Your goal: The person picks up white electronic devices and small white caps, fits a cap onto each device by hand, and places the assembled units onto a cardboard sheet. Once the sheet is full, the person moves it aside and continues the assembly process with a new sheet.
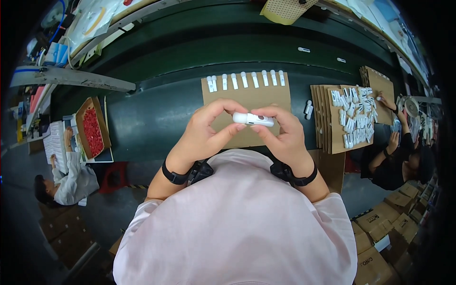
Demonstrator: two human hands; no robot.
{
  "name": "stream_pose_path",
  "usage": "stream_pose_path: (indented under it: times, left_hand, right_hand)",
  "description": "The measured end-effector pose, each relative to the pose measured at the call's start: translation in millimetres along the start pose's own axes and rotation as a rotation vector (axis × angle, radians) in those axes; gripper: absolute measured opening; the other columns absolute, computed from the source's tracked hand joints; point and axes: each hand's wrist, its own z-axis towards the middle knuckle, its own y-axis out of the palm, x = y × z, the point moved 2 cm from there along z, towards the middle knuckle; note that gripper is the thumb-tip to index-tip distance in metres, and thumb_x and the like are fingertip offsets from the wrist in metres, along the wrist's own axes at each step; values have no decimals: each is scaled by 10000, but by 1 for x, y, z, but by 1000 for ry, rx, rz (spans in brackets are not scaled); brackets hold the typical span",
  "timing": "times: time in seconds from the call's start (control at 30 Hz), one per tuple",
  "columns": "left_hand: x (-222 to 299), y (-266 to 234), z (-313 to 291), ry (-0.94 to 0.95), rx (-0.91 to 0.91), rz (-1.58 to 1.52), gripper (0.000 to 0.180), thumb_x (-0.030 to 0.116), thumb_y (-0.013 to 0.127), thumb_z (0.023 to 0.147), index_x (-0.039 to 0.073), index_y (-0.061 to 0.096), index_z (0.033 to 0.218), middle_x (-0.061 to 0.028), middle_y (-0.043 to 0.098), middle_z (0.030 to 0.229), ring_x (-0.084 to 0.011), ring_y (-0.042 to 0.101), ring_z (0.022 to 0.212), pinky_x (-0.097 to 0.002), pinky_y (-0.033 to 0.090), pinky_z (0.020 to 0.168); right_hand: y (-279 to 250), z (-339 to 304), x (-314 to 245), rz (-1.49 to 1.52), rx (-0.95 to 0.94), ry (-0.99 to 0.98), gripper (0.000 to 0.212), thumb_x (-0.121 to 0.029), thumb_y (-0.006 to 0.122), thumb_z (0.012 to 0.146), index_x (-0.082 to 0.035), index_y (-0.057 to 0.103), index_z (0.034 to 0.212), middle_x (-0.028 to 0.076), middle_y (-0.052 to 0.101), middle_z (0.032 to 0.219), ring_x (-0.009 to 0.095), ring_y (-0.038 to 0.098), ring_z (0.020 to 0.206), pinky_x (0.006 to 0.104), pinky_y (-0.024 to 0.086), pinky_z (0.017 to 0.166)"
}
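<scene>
Above a brown cardboard sheet [266,97], a small white pen-like device [253,119] lies level between my two hands. It has a rounded white end on the left and a dark oval spot on its body. My left hand [206,127] pinches the rounded end with thumb and index finger. The thumb and fingers of my right hand [286,130] close on the other end. Along the far edge of the sheet stands a row of several similar white devices [244,80], laid side by side.
Stacked cardboard sheets [320,118] at right carry many white devices [352,109]. Two more [308,109] lie beside the stack, and others on the dark green belt [209,50]. A box of red parts [93,128] is at left. Co-workers sit at both sides.
</scene>
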Motion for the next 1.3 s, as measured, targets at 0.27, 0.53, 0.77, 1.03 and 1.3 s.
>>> stream_pose_path:
  times: [0.27, 0.53, 0.77, 1.03, 1.3]
  left_hand:
    - [-41, -4, 0, -121, 122, -162, 230, 18, 676, 816, 11, 619, 1039, -47, 643, 981, -129, 598, 938, -281, 457, 892]
    - [-193, -21, -20, -494, 222, -125, 212, 10, 648, 845, -20, 566, 1038, -26, 619, 909, -94, 587, 813, -226, 482, 718]
    - [-254, -21, -17, -556, 330, 404, 149, 39, 636, 827, -10, 608, 965, -104, 654, 788, -204, 644, 706, -323, 519, 652]
    - [-266, -26, -13, -601, 303, 432, 125, 57, 628, 828, 8, 637, 943, -138, 676, 811, -254, 660, 732, -341, 522, 670]
    - [-286, -24, -10, -609, 393, 411, 126, 61, 631, 829, 10, 640, 944, -139, 673, 797, -258, 658, 730, -344, 521, 671]
  right_hand:
    - [1, 6, 25, -180, -51, -37, 352, -14, 709, 774, -34, 593, 1107, 86, 626, 976, 204, 593, 829, 285, 481, 746]
    - [-17, -41, 111, -367, -65, 292, 420, -32, 699, 792, -45, 541, 1180, 89, 616, 996, 191, 590, 784, 302, 502, 717]
    - [-32, -62, 135, -414, -70, 368, 397, -16, 685, 798, -49, 557, 1172, 94, 615, 977, 182, 586, 719, 287, 504, 665]
    - [-37, -68, 143, -394, -79, 431, 365, -6, 669, 805, -43, 570, 1154, 99, 621, 968, 181, 586, 706, 279, 499, 658]
    - [-63, -55, 156, -442, -114, 469, 319, -22, 646, 833, -31, 573, 1143, 95, 625, 941, 177, 588, 712, 278, 496, 656]
